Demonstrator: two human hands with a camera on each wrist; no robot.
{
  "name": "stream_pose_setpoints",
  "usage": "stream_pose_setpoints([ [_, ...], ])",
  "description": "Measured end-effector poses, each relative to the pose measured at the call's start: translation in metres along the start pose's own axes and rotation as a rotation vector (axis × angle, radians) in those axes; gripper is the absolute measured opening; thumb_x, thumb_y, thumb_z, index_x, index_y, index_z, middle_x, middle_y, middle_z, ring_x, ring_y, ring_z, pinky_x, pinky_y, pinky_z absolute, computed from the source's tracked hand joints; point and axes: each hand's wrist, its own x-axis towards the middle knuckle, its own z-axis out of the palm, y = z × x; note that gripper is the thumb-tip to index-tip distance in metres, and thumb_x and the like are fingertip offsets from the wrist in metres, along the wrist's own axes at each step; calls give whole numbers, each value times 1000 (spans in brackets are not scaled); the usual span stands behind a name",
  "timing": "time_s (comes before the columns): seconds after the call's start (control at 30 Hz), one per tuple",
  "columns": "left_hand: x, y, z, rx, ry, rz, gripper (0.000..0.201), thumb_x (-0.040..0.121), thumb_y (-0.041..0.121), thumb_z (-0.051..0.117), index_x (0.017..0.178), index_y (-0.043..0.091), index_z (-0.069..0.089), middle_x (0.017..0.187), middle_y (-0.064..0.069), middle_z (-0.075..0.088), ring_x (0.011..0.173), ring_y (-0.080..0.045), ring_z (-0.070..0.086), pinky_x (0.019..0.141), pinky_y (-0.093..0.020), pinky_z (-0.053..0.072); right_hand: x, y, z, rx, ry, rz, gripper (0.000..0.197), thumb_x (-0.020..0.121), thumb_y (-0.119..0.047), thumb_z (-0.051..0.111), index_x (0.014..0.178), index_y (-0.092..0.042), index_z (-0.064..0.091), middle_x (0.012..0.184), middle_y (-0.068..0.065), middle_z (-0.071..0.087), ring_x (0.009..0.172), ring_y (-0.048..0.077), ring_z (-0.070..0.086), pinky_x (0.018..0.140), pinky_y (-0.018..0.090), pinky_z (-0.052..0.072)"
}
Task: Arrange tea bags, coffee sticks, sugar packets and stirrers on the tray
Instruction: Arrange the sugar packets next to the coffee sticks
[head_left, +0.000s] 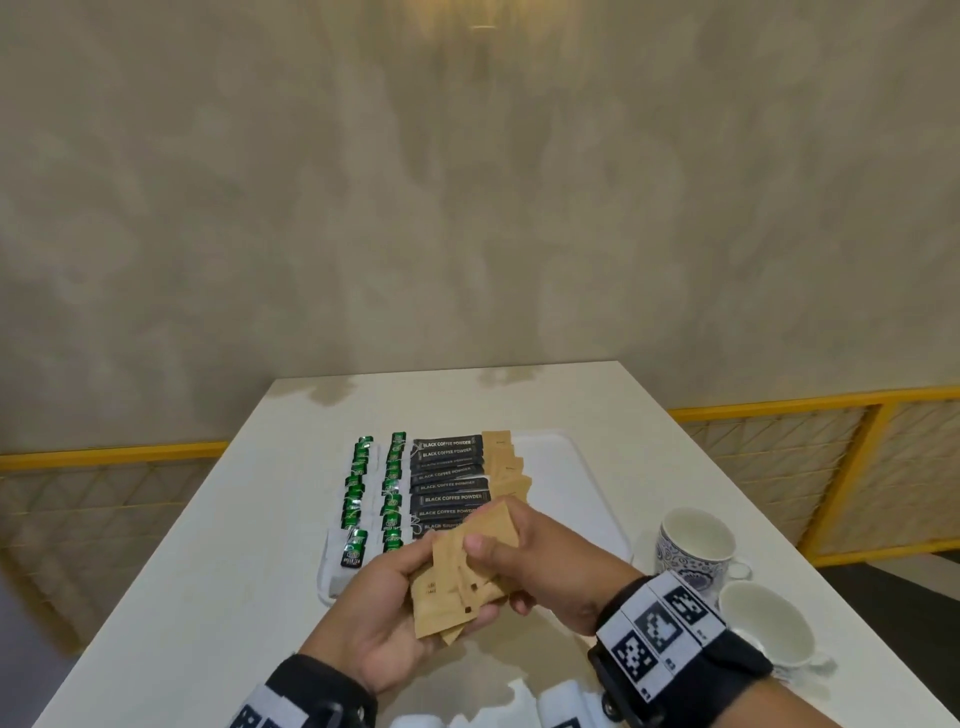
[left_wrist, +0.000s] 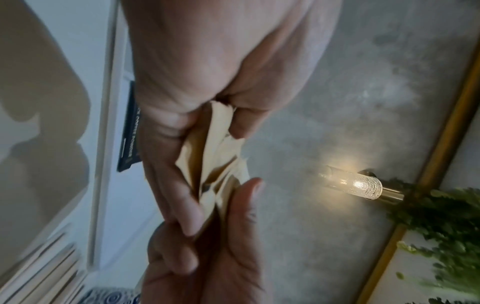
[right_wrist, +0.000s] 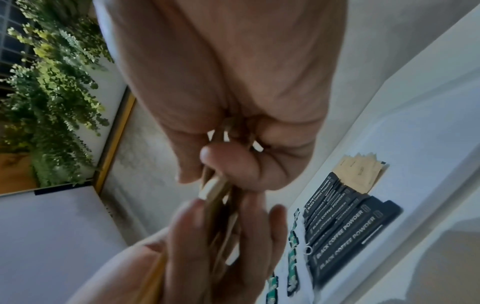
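Note:
Just above the near edge of the white tray (head_left: 563, 483), both hands hold a fanned bunch of brown sugar packets (head_left: 457, 590). My left hand (head_left: 400, 587) cups the bunch from below with its thumb on top. My right hand (head_left: 501, 564) pinches the top packets (right_wrist: 215, 191) between thumb and fingers. On the tray lie two columns of green tea bags (head_left: 358, 499), a column of black coffee sticks (head_left: 449, 486) and a column of brown sugar packets (head_left: 506, 467). In the right wrist view the coffee sticks (right_wrist: 345, 226) and the laid sugar packets (right_wrist: 361, 174) show beyond the fingers.
Two white cups (head_left: 696, 540) (head_left: 769, 629) stand on the table to the right of the tray. The tray's right half (head_left: 571, 519) is bare. Pale thin strips (left_wrist: 46, 267) lie at the bottom left of the left wrist view. A wall stands behind the table.

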Motion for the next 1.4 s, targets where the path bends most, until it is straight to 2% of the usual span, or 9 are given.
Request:
stream_pose_setpoints([
  [0.13,6,-9,0,59,-70,-68,44,84,42,55,98,5,76,105,-31,67,82,-48,67,58,-48,57,2,10,-2,-89,-30,77,35,81,-26,77,111,-20,58,83,-3,67,58,7,59,46,20,41],
  [0.37,27,-12,-15,252,58,87,31,87,1,60,116,12,60,99,-24,71,65,-37,65,52,-41,56,13,14,-4,-84,68,122,56,69,-8,86,108,-11,46,94,5,59,58,11,63,52,23,53],
  [0.57,34,-3,-16,298,80,355,34,86,-10,57,113,11,56,87,-20,72,53,-34,62,52,-37,52,30,15,-19,9,222,78,43,70,7,80,104,-12,61,81,6,55,64,17,64,62,31,59],
  [0.67,36,3,-19,297,32,370,41,82,-15,57,116,9,54,104,-30,65,58,-40,63,56,-42,53,40,15,-29,67,251,81,30,77,8,74,98,-14,67,75,7,53,63,24,62,69,37,60],
  [0.87,42,12,-25,324,-30,362,57,68,-18,69,115,12,58,102,-27,69,79,-55,63,61,-46,54,46,12,-38,205,217,103,19,85,6,67,98,-8,67,69,10,58,49,21,61,55,29,55],
  [1.0,47,8,-24,337,-9,449,56,69,-17,68,116,12,56,91,-25,71,73,-48,61,71,-45,45,48,18,-38,230,253,50,20,84,5,68,95,-9,58,68,9,55,53,24,60,64,36,56],
  [1.13,49,2,-17,351,49,531,50,77,-24,58,114,10,54,81,-23,71,54,-37,62,59,-40,49,49,24,-32,169,289,-10,25,72,2,80,85,-6,61,74,12,59,67,23,62,68,34,57],
  [1.23,49,-2,-14,358,99,566,55,62,-17,71,107,12,58,78,-15,72,51,-31,63,48,-36,53,48,25,-28,89,286,4,44,57,-5,88,94,-3,63,90,23,70,73,30,66,77,44,59],
  [1.4,46,-3,-14,271,78,477,60,60,13,89,112,14,57,86,-24,70,63,-35,59,62,-45,52,41,25,-31,-66,220,0,25,63,-13,87,78,-11,66,79,17,73,74,34,72,84,46,53],
])
